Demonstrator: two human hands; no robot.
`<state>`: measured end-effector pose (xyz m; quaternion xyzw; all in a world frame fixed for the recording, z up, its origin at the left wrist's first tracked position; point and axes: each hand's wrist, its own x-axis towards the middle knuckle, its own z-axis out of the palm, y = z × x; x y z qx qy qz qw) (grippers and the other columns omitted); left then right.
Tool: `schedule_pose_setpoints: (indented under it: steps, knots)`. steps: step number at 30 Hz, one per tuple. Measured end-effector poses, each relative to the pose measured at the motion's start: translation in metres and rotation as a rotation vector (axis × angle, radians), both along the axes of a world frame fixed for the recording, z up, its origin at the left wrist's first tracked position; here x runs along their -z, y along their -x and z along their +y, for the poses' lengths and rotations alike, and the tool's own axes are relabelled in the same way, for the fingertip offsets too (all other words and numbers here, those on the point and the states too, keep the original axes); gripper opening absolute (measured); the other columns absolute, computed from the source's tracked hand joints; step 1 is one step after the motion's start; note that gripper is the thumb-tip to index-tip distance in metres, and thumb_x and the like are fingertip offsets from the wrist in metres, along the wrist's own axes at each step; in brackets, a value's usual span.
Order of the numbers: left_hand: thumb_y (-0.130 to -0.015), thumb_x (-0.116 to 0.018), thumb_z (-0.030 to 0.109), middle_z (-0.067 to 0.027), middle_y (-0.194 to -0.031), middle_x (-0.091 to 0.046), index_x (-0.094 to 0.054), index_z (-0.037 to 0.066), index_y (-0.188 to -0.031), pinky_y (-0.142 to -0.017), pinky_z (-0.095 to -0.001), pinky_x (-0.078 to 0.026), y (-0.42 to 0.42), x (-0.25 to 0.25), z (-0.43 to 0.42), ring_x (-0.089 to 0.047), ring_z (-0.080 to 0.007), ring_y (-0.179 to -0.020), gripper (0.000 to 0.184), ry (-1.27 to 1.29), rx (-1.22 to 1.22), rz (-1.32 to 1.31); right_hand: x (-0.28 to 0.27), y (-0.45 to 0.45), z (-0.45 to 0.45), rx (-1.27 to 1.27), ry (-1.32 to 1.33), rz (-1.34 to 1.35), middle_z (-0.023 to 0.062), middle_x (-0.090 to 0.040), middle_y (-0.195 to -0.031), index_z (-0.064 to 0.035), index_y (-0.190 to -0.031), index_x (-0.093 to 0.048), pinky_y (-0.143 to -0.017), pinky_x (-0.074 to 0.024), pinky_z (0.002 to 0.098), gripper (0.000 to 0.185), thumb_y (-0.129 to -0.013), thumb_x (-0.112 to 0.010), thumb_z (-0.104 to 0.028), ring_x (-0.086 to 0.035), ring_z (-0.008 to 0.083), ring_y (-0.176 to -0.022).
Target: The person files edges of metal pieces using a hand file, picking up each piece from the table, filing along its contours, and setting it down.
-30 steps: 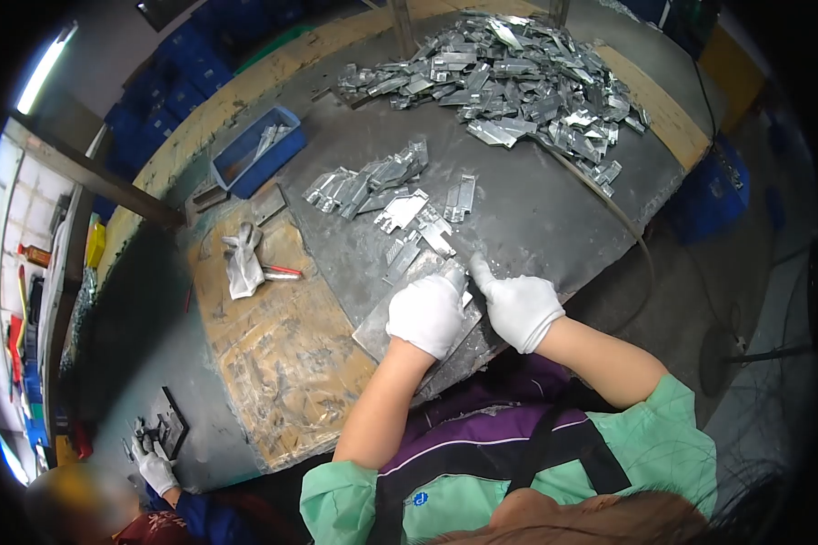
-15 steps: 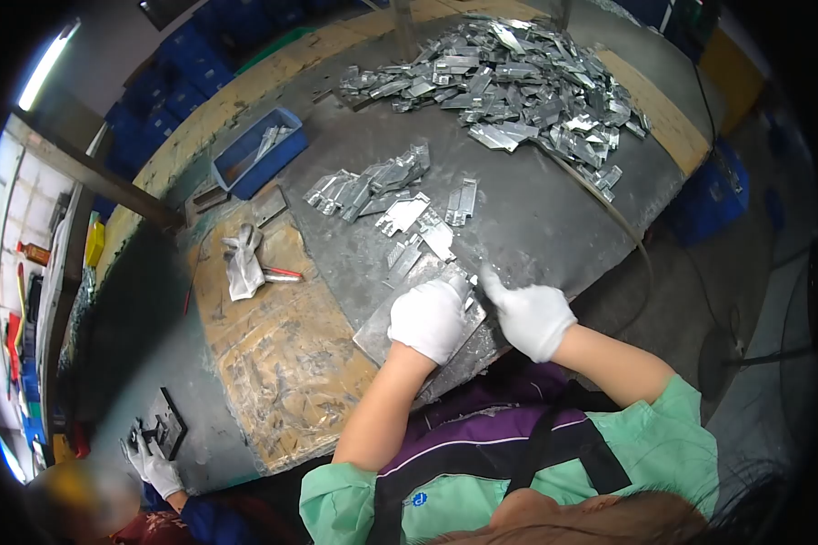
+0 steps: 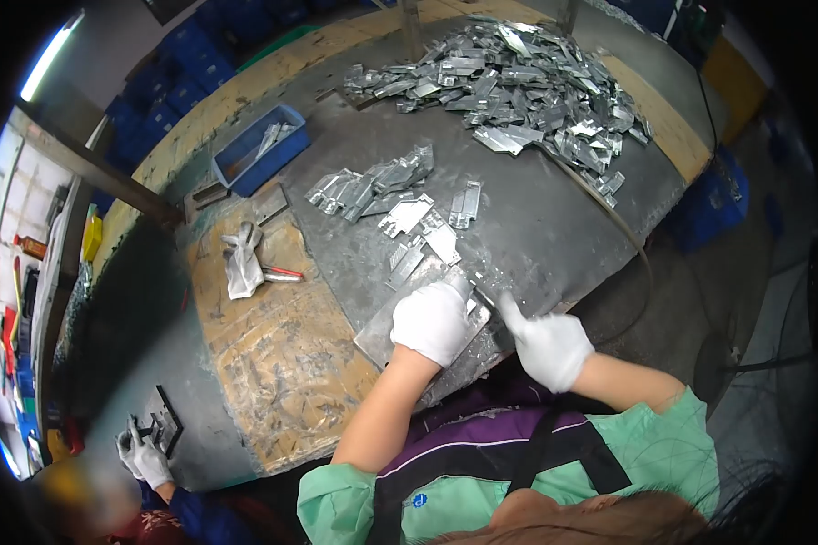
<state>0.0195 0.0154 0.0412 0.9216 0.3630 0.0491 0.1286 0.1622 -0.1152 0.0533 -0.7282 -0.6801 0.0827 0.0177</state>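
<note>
My left hand (image 3: 432, 322), in a white glove, is closed and presses on a metal part (image 3: 472, 306) on a flat metal plate (image 3: 373, 338) at the table's near edge. My right hand (image 3: 551, 348), also gloved, is just right of the plate, its index finger stretched toward the part. A thin dark tool lies along that finger, its handle hidden in the closed palm. Beyond the plate lie loose silvery parts (image 3: 441, 239), with a small heap (image 3: 370, 186) of them farther left.
A large pile of metal parts (image 3: 536, 77) covers the back of the table. At the left are a blue bin (image 3: 260, 152), cardboard (image 3: 282, 363) with a glove (image 3: 243, 262), and a co-worker's gloved hands (image 3: 145, 457) at a black fixture. A hose (image 3: 609, 202) crosses the right edge.
My right hand has moved right and toward my body, away from my left hand. My left hand has stayed nearly in place. The co-worker's hands have shifted slightly at the fixture.
</note>
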Motion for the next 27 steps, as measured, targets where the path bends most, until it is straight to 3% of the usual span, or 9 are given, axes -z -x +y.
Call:
schedule_pose_setpoints:
  steps: [4, 9, 12, 14, 16, 19, 27]
  knots:
    - [-0.086, -0.051, 0.018, -0.0155, -0.076, -0.064, -0.058, 0.008, -0.091, -0.064, -0.0453, -0.051, 0.001, 0.006, -0.001, -0.064, -0.0339, -0.072, 0.013, -0.023, 0.024, -0.006, 0.001, -0.002, 0.008, -0.009, -0.038, 0.024, 0.0127, -0.058, -0.051, -0.0029, -0.136, -0.042, -0.045, -0.0491, 0.0425, 0.061, -0.076, -0.050, -0.007, -0.061, 0.0295, -0.046]
    - [-0.086, -0.051, 0.018, -0.0158, -0.077, -0.064, -0.058, 0.007, -0.092, -0.064, -0.0452, -0.051, 0.000, 0.007, 0.000, -0.064, -0.0342, -0.072, 0.014, -0.012, 0.009, -0.030, 0.013, 0.001, 0.042, 0.029, -0.112, 0.040, 0.0156, -0.063, -0.060, -0.0030, -0.139, -0.037, -0.054, -0.0512, 0.0459, 0.061, -0.078, -0.048, -0.008, -0.063, 0.0340, -0.054]
    - [-0.085, -0.052, 0.018, -0.0159, -0.077, -0.064, -0.058, 0.007, -0.093, -0.065, -0.0451, -0.051, 0.000, 0.004, 0.001, -0.064, -0.0341, -0.072, 0.015, 0.006, 0.002, -0.030, 0.004, -0.004, 0.010, -0.029, -0.042, 0.027, 0.0138, -0.062, -0.057, -0.0036, -0.139, -0.037, -0.051, -0.0507, 0.0442, 0.062, -0.078, -0.050, -0.010, -0.063, 0.0315, -0.050]
    - [-0.085, -0.052, 0.018, -0.0159, -0.078, -0.064, -0.058, 0.007, -0.093, -0.065, -0.0451, -0.051, 0.000, 0.004, 0.002, -0.064, -0.0341, -0.073, 0.015, 0.016, 0.001, -0.022, 0.006, -0.008, -0.006, -0.013, 0.062, 0.001, 0.0149, -0.063, -0.060, -0.0051, -0.140, -0.037, -0.055, -0.0519, 0.0452, 0.063, -0.078, -0.049, -0.011, -0.064, 0.0312, -0.052]
    - [-0.086, -0.048, 0.016, -0.0160, -0.074, -0.064, -0.058, 0.006, -0.088, -0.060, -0.0433, -0.052, 0.002, 0.006, 0.000, -0.065, -0.0326, -0.068, 0.014, -0.062, 0.037, -0.053, 0.002, -0.010, 0.007, -0.052, -0.005, 0.005, 0.0128, -0.060, -0.055, -0.0026, -0.137, -0.040, -0.048, -0.0498, 0.0428, 0.062, -0.075, -0.051, -0.007, -0.062, 0.0298, -0.048]
    - [-0.085, -0.048, 0.015, -0.0160, -0.074, -0.065, -0.058, 0.006, -0.088, -0.060, -0.0430, -0.052, 0.000, 0.011, 0.000, -0.065, -0.0325, -0.068, 0.014, -0.079, 0.042, -0.048, 0.010, -0.006, 0.038, -0.017, -0.064, 0.020, 0.0139, -0.061, -0.057, -0.0026, -0.138, -0.037, -0.051, -0.0505, 0.0450, 0.062, -0.077, -0.047, -0.007, -0.063, 0.0324, -0.052]
    - [-0.090, -0.045, 0.017, -0.0156, -0.073, -0.064, -0.059, 0.006, -0.090, -0.059, -0.0438, -0.051, 0.001, 0.010, -0.001, -0.065, -0.0324, -0.067, 0.018, -0.071, 0.051, -0.015, 0.001, -0.023, 0.008, -0.075, -0.010, -0.012, 0.0121, -0.058, -0.052, -0.0057, -0.138, -0.039, -0.045, -0.0490, 0.0419, 0.062, -0.078, -0.050, -0.009, -0.061, 0.0304, -0.047]
